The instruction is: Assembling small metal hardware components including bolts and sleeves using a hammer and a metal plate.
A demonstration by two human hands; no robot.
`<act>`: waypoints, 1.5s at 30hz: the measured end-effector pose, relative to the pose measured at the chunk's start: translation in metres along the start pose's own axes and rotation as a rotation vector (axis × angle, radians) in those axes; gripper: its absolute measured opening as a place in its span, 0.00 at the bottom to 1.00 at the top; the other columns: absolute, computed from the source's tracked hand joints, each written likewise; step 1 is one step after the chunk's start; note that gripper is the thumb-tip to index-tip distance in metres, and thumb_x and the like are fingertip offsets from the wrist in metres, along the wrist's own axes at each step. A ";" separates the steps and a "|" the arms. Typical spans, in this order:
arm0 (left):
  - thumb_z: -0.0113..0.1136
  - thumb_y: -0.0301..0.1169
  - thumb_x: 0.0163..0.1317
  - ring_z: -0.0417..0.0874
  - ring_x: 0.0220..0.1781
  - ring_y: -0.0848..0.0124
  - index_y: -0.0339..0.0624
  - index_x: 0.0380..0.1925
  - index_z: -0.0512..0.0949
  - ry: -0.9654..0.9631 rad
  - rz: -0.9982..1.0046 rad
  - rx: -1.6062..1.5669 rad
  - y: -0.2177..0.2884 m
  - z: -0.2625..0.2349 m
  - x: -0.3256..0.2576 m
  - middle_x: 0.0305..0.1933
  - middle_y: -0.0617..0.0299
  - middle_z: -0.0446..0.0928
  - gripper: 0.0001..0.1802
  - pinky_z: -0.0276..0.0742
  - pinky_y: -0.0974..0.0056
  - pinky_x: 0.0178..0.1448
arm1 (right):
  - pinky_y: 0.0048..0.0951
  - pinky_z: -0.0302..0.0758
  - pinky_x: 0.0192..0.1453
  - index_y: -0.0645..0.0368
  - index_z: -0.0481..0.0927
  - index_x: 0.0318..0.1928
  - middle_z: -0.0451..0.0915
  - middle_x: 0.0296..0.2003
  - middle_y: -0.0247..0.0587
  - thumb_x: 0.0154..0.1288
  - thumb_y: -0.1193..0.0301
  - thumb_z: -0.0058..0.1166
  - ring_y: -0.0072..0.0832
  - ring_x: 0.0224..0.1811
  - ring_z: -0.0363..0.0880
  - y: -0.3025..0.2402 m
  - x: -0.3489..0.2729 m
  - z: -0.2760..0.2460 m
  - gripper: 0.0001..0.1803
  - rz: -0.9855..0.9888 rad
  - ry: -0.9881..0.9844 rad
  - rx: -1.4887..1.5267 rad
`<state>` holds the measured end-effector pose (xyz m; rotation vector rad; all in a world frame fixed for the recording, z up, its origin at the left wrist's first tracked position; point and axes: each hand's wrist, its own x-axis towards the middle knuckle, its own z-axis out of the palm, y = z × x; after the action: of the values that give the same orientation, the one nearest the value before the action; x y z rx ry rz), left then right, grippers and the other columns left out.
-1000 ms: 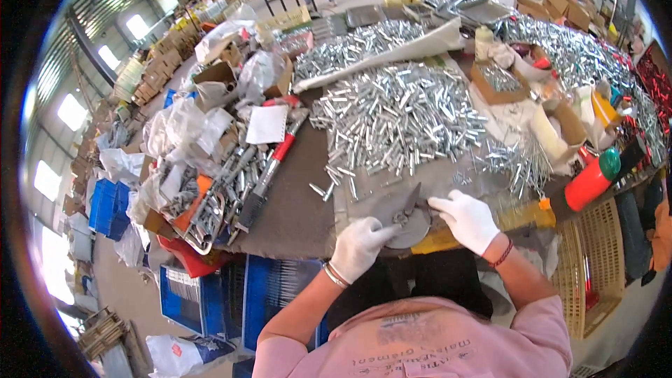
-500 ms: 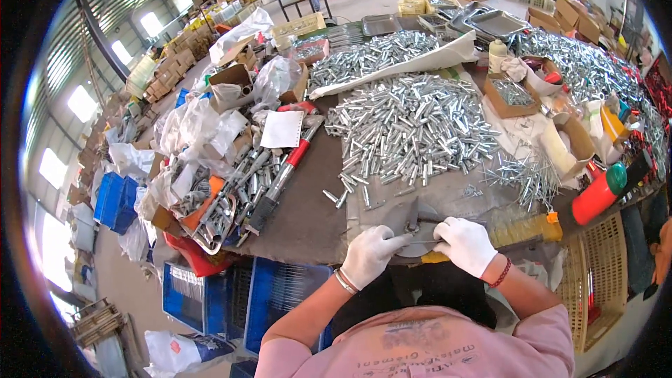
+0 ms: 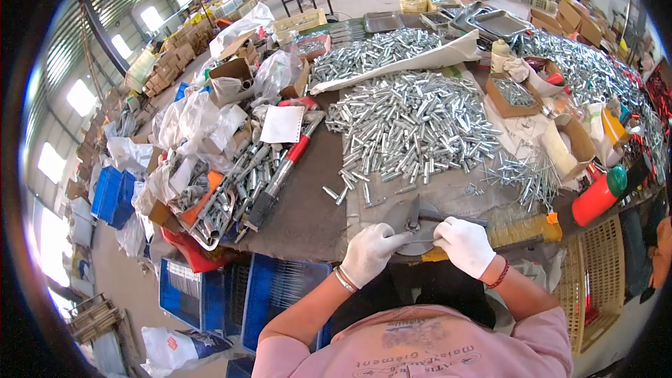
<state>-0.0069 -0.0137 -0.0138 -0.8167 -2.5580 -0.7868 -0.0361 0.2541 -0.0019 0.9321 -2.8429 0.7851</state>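
Observation:
My left hand [image 3: 369, 255], in a white glove, is closed at the near edge of the workbench. Opposite it, my right hand [image 3: 465, 245], also gloved, has its fingers pinched together. A thin metal rod [image 3: 421, 241] runs between the fingertips of both hands. Just beyond them sits a grey metal fixture [image 3: 424, 211] with a rounded plate, an upright pointed piece and a dark bar reaching right. Farther up the bench lies a large heap of silver metal sleeves [image 3: 416, 126], a few of them loose toward me.
Thin metal pins [image 3: 528, 176] lie in a pile to the right, near a red cylinder with a green cap [image 3: 591, 199]. Mixed hardware and plastic bags [image 3: 199, 122] crowd the left. Blue crates [image 3: 276, 290] stand below the bench; a yellow crate [image 3: 609, 280] is at right.
Both hands stay almost in place, still pinching the rod. A person in the background has shifted slightly left. The whole view has moved a little.

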 end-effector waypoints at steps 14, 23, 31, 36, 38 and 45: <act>0.64 0.24 0.59 0.82 0.39 0.58 0.57 0.52 0.89 0.035 0.038 0.024 -0.001 0.000 0.000 0.38 0.61 0.77 0.21 0.81 0.55 0.42 | 0.42 0.79 0.51 0.50 0.86 0.51 0.81 0.42 0.38 0.62 0.67 0.71 0.41 0.45 0.83 0.015 0.015 -0.012 0.16 -0.003 0.128 -0.305; 0.64 0.25 0.61 0.82 0.41 0.55 0.57 0.51 0.89 -0.027 -0.031 0.000 -0.001 0.002 -0.005 0.39 0.59 0.78 0.19 0.81 0.52 0.45 | 0.46 0.82 0.46 0.54 0.83 0.59 0.82 0.45 0.50 0.66 0.72 0.68 0.51 0.44 0.86 -0.019 -0.008 -0.025 0.21 0.148 0.211 0.236; 0.74 0.27 0.58 0.85 0.43 0.52 0.48 0.37 0.87 0.044 -0.160 -0.205 -0.001 0.007 -0.007 0.39 0.56 0.82 0.07 0.82 0.51 0.47 | 0.46 0.81 0.41 0.48 0.82 0.67 0.83 0.39 0.47 0.68 0.74 0.65 0.49 0.38 0.86 -0.036 -0.029 -0.039 0.26 0.126 0.191 0.130; 0.72 0.24 0.54 0.84 0.42 0.51 0.43 0.32 0.85 0.050 -0.107 -0.137 -0.012 0.004 -0.002 0.35 0.53 0.80 0.06 0.81 0.50 0.47 | 0.42 0.82 0.39 0.44 0.83 0.68 0.82 0.36 0.44 0.71 0.78 0.55 0.46 0.35 0.85 -0.033 -0.025 -0.035 0.27 -0.006 0.212 0.009; 0.73 0.26 0.56 0.83 0.41 0.51 0.43 0.30 0.86 0.033 -0.225 -0.247 -0.009 0.001 0.004 0.35 0.54 0.80 0.03 0.80 0.51 0.46 | 0.40 0.82 0.37 0.42 0.84 0.67 0.80 0.35 0.41 0.70 0.78 0.54 0.43 0.34 0.85 -0.031 -0.020 -0.032 0.27 -0.018 0.192 -0.053; 0.77 0.26 0.55 0.84 0.40 0.53 0.42 0.32 0.88 -0.002 -0.273 -0.245 -0.009 0.009 0.003 0.35 0.56 0.81 0.06 0.79 0.54 0.46 | 0.39 0.80 0.32 0.38 0.84 0.68 0.75 0.30 0.39 0.67 0.77 0.56 0.40 0.28 0.81 -0.033 -0.025 -0.023 0.31 -0.091 0.312 -0.035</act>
<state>-0.0161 -0.0131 -0.0227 -0.5393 -2.6427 -1.2010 0.0003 0.2563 0.0280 0.8431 -2.5210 0.7901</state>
